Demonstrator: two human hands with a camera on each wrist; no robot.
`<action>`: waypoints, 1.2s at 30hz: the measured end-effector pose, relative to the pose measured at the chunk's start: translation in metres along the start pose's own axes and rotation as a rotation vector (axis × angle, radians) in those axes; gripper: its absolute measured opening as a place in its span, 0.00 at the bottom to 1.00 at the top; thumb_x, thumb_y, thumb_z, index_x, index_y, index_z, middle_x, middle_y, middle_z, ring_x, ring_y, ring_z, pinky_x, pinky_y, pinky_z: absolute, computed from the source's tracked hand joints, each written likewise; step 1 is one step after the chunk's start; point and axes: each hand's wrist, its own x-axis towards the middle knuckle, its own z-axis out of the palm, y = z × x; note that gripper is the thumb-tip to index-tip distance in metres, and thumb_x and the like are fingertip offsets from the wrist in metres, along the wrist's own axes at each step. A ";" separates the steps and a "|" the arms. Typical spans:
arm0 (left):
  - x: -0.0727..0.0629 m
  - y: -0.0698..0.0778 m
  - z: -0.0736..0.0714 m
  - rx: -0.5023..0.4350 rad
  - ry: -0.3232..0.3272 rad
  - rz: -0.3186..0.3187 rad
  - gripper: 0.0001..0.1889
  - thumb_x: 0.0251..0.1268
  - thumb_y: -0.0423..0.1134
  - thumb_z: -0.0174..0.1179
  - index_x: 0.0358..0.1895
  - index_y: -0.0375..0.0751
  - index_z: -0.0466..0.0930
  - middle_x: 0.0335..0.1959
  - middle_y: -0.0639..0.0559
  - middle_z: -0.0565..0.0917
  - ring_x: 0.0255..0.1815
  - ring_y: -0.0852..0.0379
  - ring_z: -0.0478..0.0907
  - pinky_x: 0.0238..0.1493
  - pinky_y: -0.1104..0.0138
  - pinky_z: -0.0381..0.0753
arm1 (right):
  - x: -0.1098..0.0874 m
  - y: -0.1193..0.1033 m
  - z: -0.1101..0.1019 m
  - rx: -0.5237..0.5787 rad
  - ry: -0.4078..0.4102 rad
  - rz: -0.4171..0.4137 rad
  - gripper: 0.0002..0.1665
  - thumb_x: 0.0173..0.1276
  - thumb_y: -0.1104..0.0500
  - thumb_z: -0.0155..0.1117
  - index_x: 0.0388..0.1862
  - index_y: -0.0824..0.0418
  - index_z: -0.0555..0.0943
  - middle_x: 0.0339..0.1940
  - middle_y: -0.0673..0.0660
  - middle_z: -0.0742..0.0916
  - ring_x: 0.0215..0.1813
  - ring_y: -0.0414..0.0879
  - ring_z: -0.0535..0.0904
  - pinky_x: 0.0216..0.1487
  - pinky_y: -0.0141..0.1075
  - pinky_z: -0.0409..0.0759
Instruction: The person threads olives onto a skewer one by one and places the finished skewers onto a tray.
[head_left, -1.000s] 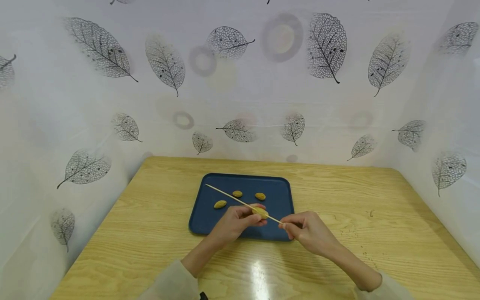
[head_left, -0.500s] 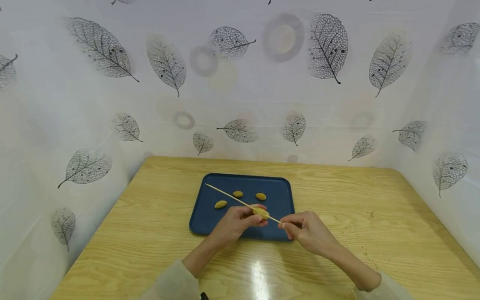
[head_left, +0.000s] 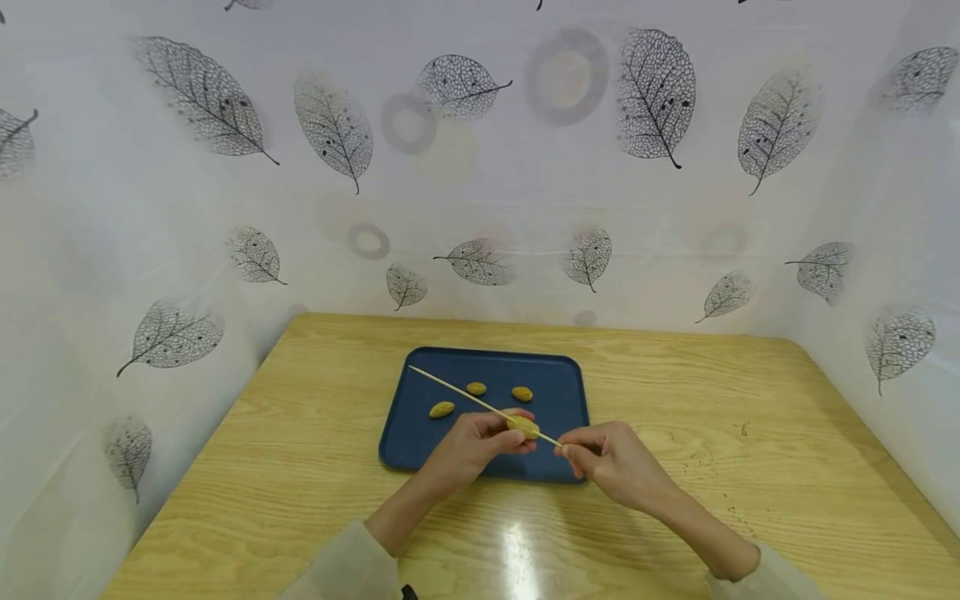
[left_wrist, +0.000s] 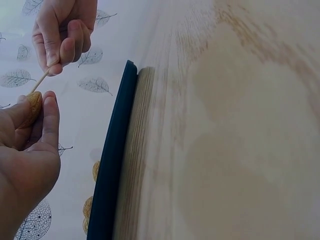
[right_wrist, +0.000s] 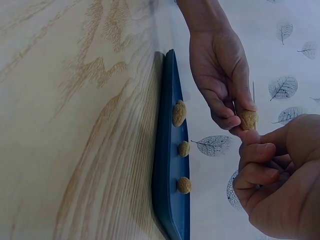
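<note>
Beige sleeves lie nearest, over the wooden counter. Beyond them, the right hand pinches the thin stick by its near right end, presumably for control. Just left, the left hand holds the wrinkled fruit between thumb and fingers, seemingly to steady it above the tray; whether the stick pierces it or runs alongside, I cannot tell. Farther back, three loose fruits rest apart on the tray, whose raised rim probably stops them rolling. Behind stands a leaf-printed sheet.
</note>
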 end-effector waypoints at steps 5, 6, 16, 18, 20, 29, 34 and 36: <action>0.000 0.002 0.001 0.014 0.005 -0.011 0.21 0.81 0.33 0.55 0.67 0.20 0.73 0.61 0.36 0.82 0.52 0.57 0.86 0.62 0.55 0.83 | 0.001 -0.001 0.000 -0.001 -0.009 -0.005 0.15 0.79 0.66 0.58 0.32 0.67 0.87 0.21 0.61 0.83 0.14 0.35 0.58 0.18 0.30 0.65; 0.000 0.002 0.001 0.014 0.005 -0.012 0.21 0.81 0.33 0.55 0.67 0.20 0.73 0.60 0.36 0.82 0.52 0.57 0.86 0.63 0.54 0.82 | 0.001 -0.001 0.000 -0.001 -0.008 -0.006 0.15 0.79 0.66 0.58 0.32 0.67 0.86 0.22 0.61 0.83 0.14 0.35 0.58 0.18 0.30 0.65; 0.001 0.001 0.003 -0.008 -0.001 -0.013 0.21 0.81 0.33 0.55 0.68 0.20 0.72 0.62 0.34 0.81 0.53 0.58 0.85 0.65 0.50 0.80 | 0.002 -0.001 0.000 0.011 -0.002 -0.014 0.14 0.79 0.66 0.58 0.33 0.67 0.87 0.20 0.62 0.81 0.14 0.34 0.59 0.17 0.29 0.64; 0.001 0.002 0.004 -0.010 -0.001 -0.016 0.22 0.81 0.32 0.55 0.69 0.20 0.72 0.61 0.35 0.82 0.52 0.58 0.85 0.65 0.50 0.80 | 0.002 -0.002 -0.001 0.016 -0.004 -0.022 0.14 0.79 0.66 0.58 0.33 0.67 0.87 0.20 0.61 0.81 0.14 0.34 0.59 0.17 0.29 0.64; 0.001 0.002 0.005 -0.010 -0.002 -0.017 0.22 0.81 0.32 0.55 0.68 0.20 0.71 0.61 0.36 0.82 0.53 0.58 0.85 0.65 0.52 0.80 | 0.002 -0.002 -0.001 0.016 -0.004 -0.031 0.15 0.79 0.66 0.58 0.32 0.67 0.87 0.20 0.60 0.81 0.14 0.34 0.58 0.17 0.29 0.64; 0.002 0.000 0.006 -0.011 -0.007 -0.023 0.22 0.81 0.33 0.55 0.69 0.21 0.72 0.61 0.36 0.81 0.53 0.56 0.85 0.65 0.51 0.80 | 0.002 -0.001 0.000 0.016 -0.003 -0.032 0.13 0.79 0.66 0.58 0.36 0.67 0.88 0.19 0.61 0.81 0.14 0.34 0.58 0.15 0.27 0.61; 0.003 -0.002 0.007 -0.020 -0.006 -0.023 0.22 0.81 0.33 0.56 0.68 0.20 0.72 0.62 0.36 0.81 0.53 0.57 0.85 0.65 0.52 0.81 | 0.002 0.001 0.000 0.025 -0.005 -0.031 0.12 0.79 0.66 0.59 0.37 0.68 0.88 0.19 0.62 0.81 0.14 0.34 0.58 0.15 0.26 0.59; 0.003 -0.003 0.008 -0.021 -0.006 -0.025 0.22 0.81 0.33 0.56 0.68 0.20 0.72 0.61 0.36 0.82 0.53 0.57 0.85 0.65 0.51 0.80 | 0.002 0.001 0.000 0.026 -0.006 -0.032 0.13 0.79 0.66 0.59 0.36 0.68 0.88 0.19 0.62 0.80 0.14 0.34 0.58 0.15 0.26 0.60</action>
